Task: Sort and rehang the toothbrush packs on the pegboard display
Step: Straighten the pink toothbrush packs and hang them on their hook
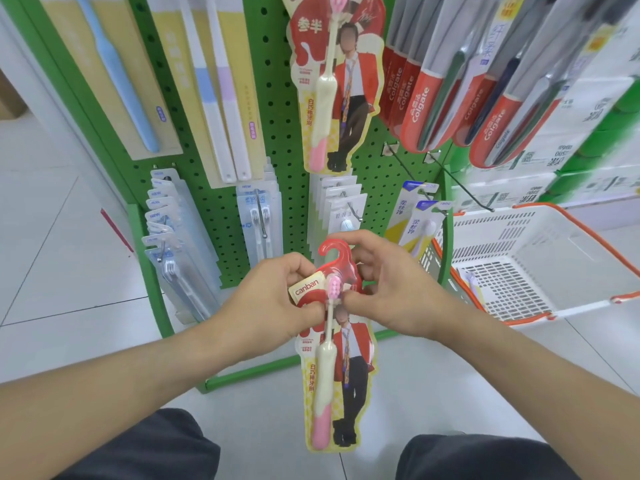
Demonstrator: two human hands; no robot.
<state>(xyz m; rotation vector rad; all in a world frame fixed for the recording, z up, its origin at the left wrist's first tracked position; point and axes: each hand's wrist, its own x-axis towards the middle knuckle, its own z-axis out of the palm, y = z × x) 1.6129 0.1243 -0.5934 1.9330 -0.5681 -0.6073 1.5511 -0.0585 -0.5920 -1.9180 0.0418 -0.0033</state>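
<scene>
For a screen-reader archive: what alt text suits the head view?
Both hands, left and right, hold a red toothbrush pack by its top before a green pegboard hung with packs; a white basket sits right.

The red-and-yellow carded toothbrush pack (341, 368) held in front reads "canban" on its white tag, the red-ended grey blister packs (420, 109) hanging upper right read "Colgate", and the clear plastic packs (166, 220) lower left carry "NEW".
</scene>
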